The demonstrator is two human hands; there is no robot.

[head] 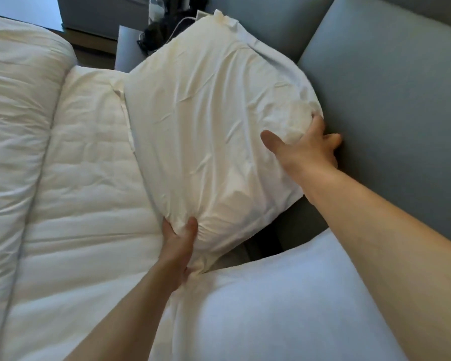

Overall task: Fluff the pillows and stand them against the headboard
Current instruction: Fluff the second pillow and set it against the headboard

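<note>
A white pillow is tilted up from the mattress, its far side leaning toward the grey padded headboard. My left hand pinches its near lower corner. My right hand grips its right edge, fingers wrapped behind between pillow and headboard. A second white pillow lies close in front of me, under my right forearm.
The white mattress pad fills the middle. A rolled white duvet lies along the left. Beyond the bed's head stands a grey bedside table with dark items and a white cable.
</note>
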